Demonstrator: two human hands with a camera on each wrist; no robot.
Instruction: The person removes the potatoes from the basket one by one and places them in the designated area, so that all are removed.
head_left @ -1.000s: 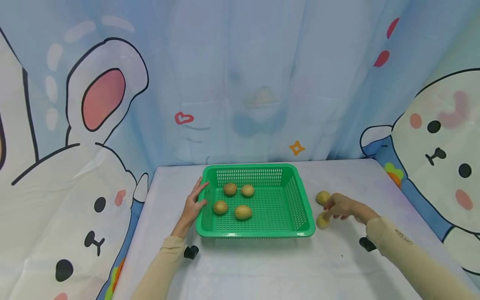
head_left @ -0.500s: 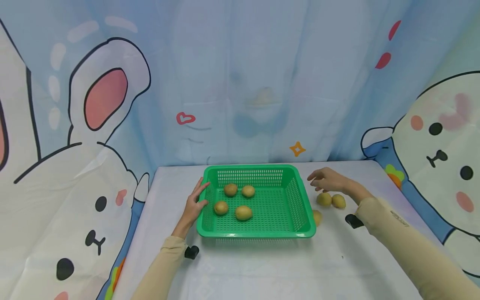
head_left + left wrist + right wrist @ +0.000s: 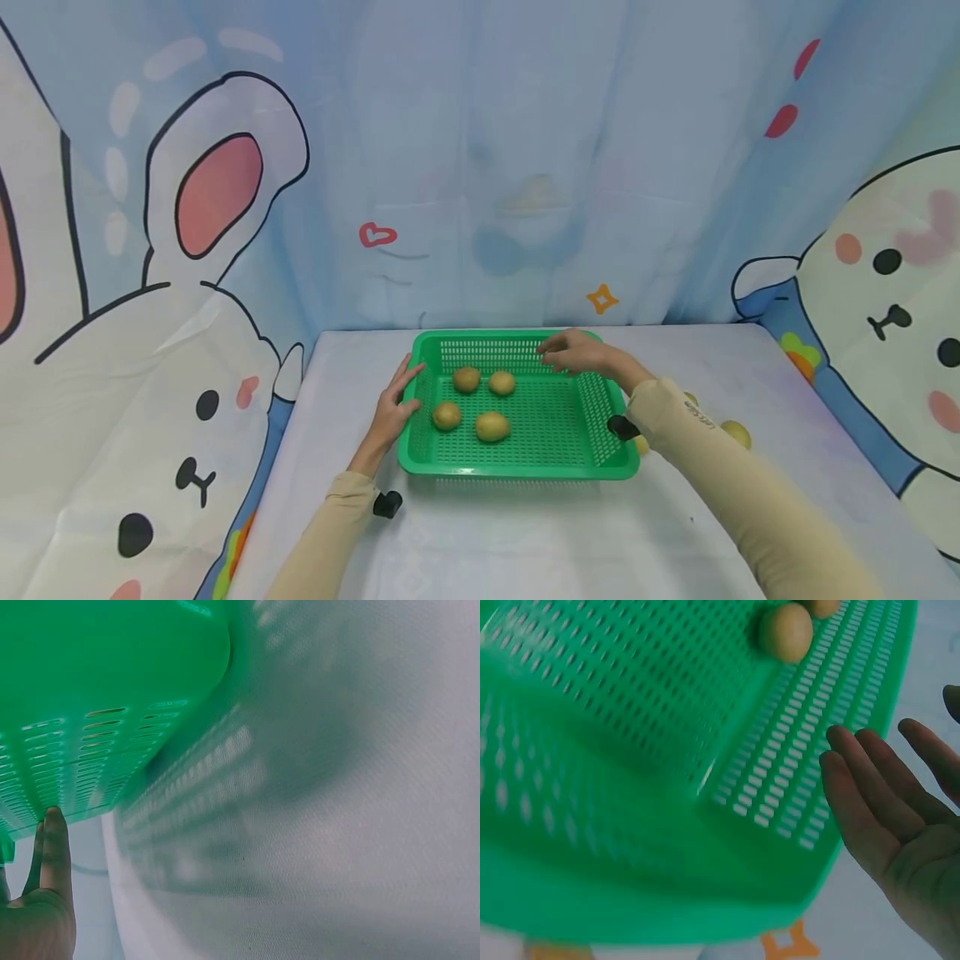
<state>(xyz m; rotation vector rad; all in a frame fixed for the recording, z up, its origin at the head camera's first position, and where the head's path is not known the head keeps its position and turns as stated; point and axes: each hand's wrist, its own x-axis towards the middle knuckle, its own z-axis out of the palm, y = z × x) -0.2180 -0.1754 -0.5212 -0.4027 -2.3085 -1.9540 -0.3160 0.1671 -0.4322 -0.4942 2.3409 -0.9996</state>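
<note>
Four potatoes lie in the left part of the green basket (image 3: 525, 473), one of them a front potato (image 3: 492, 427). My left hand (image 3: 387, 417) rests on the basket's left rim with fingers spread; in the left wrist view its fingers (image 3: 55, 855) touch the perforated wall. Over the back right of the basket hovers my right hand (image 3: 581, 352), fingers loosely extended and holding nothing. The right wrist view shows the right hand (image 3: 900, 817) with an empty palm beside the rim, and a potato (image 3: 786, 633) inside.
Right of the basket, a potato (image 3: 737, 433) lies on the white-covered table (image 3: 480, 542), and parts of two others show past the right sleeve (image 3: 735, 483). A patterned curtain (image 3: 465, 167) hangs behind the table.
My right hand has moved from the potatoes on the right, up and left over the basket. One potato outside now lies farther right. My left hand stays at the rim.
</note>
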